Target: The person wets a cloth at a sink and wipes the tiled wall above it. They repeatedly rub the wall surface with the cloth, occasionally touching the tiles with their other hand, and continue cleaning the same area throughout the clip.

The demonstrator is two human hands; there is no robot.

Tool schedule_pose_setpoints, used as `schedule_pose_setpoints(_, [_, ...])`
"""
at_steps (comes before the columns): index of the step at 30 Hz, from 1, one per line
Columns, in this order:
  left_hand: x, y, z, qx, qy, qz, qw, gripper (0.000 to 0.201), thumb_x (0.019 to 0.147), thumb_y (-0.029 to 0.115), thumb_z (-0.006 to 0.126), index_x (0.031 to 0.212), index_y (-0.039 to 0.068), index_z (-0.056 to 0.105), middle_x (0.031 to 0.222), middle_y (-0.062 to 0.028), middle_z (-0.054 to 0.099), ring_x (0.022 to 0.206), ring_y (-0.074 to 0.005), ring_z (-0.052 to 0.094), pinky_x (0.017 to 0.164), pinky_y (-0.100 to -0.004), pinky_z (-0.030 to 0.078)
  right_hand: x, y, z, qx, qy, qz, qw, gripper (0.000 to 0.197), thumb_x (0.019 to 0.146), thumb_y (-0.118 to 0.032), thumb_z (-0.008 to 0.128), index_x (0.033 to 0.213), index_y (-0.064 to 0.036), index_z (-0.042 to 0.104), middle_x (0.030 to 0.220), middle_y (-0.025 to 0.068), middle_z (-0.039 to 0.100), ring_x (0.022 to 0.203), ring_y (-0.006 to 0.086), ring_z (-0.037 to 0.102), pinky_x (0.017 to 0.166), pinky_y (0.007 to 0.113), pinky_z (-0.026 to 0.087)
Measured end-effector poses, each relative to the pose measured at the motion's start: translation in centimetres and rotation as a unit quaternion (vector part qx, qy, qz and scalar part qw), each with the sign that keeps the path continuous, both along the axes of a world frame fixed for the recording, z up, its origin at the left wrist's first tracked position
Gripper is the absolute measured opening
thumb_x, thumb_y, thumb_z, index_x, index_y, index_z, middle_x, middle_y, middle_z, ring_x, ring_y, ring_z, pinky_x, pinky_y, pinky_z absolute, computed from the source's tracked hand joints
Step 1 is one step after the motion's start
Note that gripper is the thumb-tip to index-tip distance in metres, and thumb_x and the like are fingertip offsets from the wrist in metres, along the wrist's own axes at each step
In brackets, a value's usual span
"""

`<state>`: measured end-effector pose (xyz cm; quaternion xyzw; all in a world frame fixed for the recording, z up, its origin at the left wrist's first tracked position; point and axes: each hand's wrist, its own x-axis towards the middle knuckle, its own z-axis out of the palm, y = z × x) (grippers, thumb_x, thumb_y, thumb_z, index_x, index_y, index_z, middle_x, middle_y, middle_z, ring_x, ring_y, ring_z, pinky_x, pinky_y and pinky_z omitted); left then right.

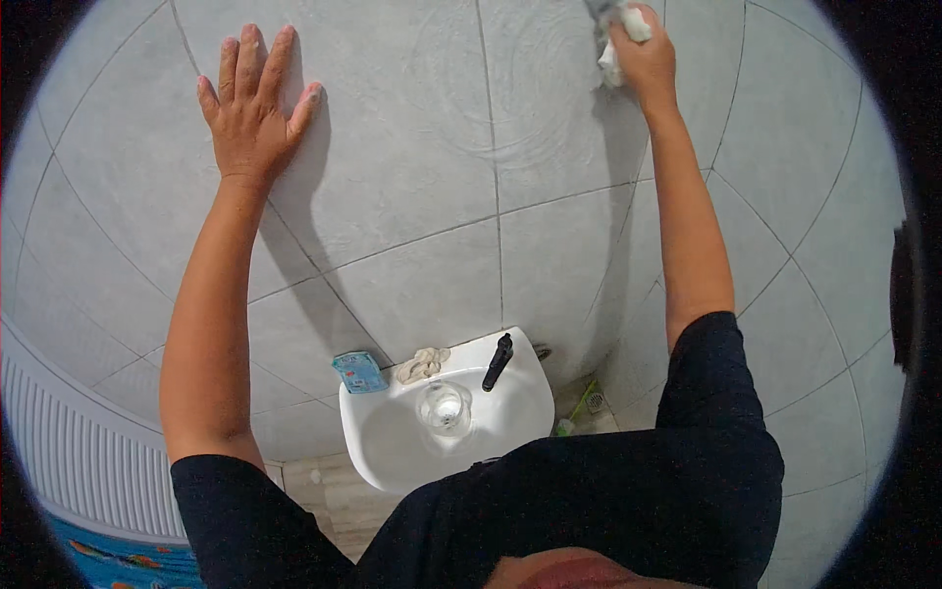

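High on the grey tiled wall (392, 147), my left hand (250, 123) lies flat with its fingers spread, holding nothing. My right hand (655, 61) is up at the top right, its fingers closed round a crumpled white cloth (610, 65) pressed to the tiles. Something dark grey shows just above the cloth, too little of it to name. Between my hands, curved wet streaks (540, 98) mark the tile surface, nearer the right hand.
Below stands a white washbasin (351, 422) with a black tap (497, 363) and a clear container (442, 407) in its bowl. A blue packet (360, 373) and a beige rag (424, 364) rest on its back edge. A white ribbed panel (88, 442) curves along the left.
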<state>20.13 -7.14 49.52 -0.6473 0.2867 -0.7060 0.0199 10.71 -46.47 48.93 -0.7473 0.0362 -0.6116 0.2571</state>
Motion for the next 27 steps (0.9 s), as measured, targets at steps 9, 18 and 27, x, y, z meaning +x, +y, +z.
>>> schedule_pose_setpoints(9, [-0.2, 0.2, 0.0, -0.007, 0.012, 0.017, 1.000, 0.058, 0.079, 0.050, 0.048, 0.131, 0.030, 0.034, 0.139, -0.0016, 0.028, 0.129, -0.0211, 0.023, 0.099, -0.0539, 0.017, -1.1, -0.3, -2.4, 0.251, 0.109, 0.252, 0.928, 0.039, 0.070, -0.037, 0.064, 0.082, 0.0003, 0.063, 0.075, 0.0067, 0.061, 0.067, 0.0193, 0.058, 0.063, 0.028, 0.044])
schedule_pose_setpoints(18, [-0.3, 0.3, -0.2, -0.006, 0.012, 0.011, 1.000, 0.058, 0.079, 0.047, 0.050, 0.132, 0.028, 0.033, 0.139, -0.0037, 0.027, 0.129, -0.0225, 0.024, 0.100, -0.0516, 0.016, 4.6, 8.4, -2.4, -0.111, -0.159, -0.183, 0.964, 0.056, 0.071, -0.050, 0.060, 0.112, -0.0117, 0.053, 0.114, 0.0201, 0.047, 0.104, 0.0309, 0.045, 0.089, 0.046, 0.033])
schedule_pose_setpoints(27, [-0.3, -0.2, 0.0, -0.001, 0.011, 0.010, 1.000, 0.059, 0.080, 0.046, 0.049, 0.133, 0.028, 0.031, 0.140, -0.0037, 0.024, 0.129, -0.0224, 0.022, 0.101, -0.0523, 0.014, 3.4, -2.4, -7.5, -0.102, -0.161, -0.154, 0.970, 0.057, 0.075, -0.045, 0.054, 0.125, -0.0209, 0.041, 0.126, 0.0130, 0.037, 0.114, 0.0340, 0.035, 0.095, 0.053, 0.024])
